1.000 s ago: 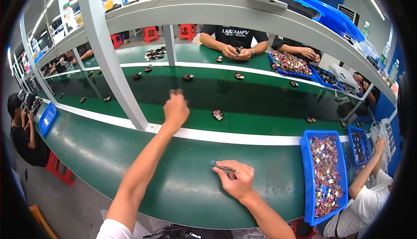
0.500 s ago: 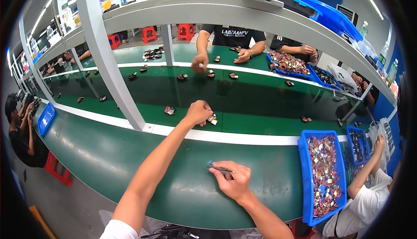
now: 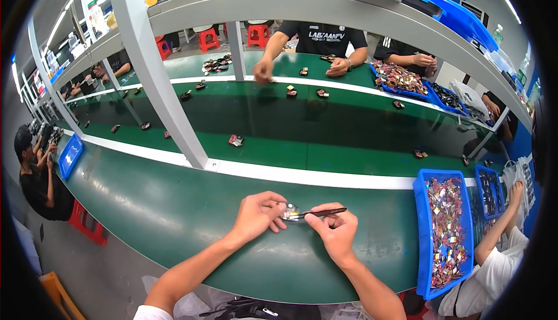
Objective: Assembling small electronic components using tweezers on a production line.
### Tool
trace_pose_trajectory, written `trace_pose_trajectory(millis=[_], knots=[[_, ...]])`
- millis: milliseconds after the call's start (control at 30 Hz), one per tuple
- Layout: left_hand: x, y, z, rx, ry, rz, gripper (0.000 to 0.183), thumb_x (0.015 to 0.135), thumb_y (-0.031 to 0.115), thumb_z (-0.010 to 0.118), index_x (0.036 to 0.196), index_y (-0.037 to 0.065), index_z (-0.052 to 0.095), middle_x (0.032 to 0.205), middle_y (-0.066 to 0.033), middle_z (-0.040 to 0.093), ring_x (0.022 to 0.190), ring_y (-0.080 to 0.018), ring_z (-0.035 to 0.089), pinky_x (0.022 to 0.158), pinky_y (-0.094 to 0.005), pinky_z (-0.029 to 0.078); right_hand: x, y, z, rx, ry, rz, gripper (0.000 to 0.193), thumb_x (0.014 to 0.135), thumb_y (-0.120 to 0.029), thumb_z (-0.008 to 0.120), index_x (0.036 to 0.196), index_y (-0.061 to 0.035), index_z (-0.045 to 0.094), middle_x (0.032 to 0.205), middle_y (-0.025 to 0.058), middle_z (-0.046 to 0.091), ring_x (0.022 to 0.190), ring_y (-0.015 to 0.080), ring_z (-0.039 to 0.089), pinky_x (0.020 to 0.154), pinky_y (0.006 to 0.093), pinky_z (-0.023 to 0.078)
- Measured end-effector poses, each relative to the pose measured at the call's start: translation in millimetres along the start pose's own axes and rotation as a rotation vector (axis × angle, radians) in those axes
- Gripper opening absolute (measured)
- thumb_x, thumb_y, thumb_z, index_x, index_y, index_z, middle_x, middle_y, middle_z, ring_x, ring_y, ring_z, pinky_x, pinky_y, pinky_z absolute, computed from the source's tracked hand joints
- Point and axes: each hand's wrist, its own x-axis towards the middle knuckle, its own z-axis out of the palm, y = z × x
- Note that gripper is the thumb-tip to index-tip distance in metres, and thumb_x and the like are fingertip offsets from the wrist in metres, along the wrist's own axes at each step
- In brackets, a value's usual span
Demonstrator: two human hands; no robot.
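Over the near green worktop [image 3: 174, 204], my left hand [image 3: 254, 218] pinches a small electronic assembly [image 3: 290, 212] with a dark rounded body and pale and yellow parts. My right hand [image 3: 338, 231] grips dark tweezers [image 3: 326, 212] between thumb and fingers. They slant down to the left, with their tips at the assembly. Whether the tips touch it I cannot tell, and the fingers partly cover the piece.
A blue tray [image 3: 423, 233] heaped with small wired parts stands at my right. Beyond the white rail [image 3: 279, 174], similar assemblies [image 3: 235, 140] lie on the green belt [image 3: 261, 151]. A grey post [image 3: 157, 76] rises ahead-left. Co-workers sit across and on both sides.
My left hand has come back from the belt to the worktop with the assembly. My right hand has brought the tweezers up to it. Across the belt, a co-worker's hand has drawn back.
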Motion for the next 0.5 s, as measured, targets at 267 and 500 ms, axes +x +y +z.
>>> trace_pose_trajectory(millis=[267,500], knots=[[-7,-18,11,0.075,0.07,0.118,0.013,0.095,0.0,0.066,0.107,-0.006,0.065,0.084,-0.0111,0.071,0.055,-0.0126,0.066,0.041,-0.0232,0.042,-3,-1,0,-0.005,0.007,0.03,0.012,0.085,0.002,0.08,0.093,0.0033,0.071,0.082,0.0018,0.07,0.052,-0.0019,0.043,0.047,0.0176,0.031],[-14,-16,17,-0.002,0.074,0.129,0.015,0.097,0.001,0.064,0.109,-0.006,0.059,0.09,-0.0101,0.068,0.055,-0.0133,0.067,0.037,-0.0226,0.038,-5,1,2,-0.148,0.024,-0.079,0.012,0.082,0.0,0.082,0.09,0.0016,0.073,0.072,0.0001,0.067,0.049,-0.0018,0.043,0.046,0.0192,0.03]])
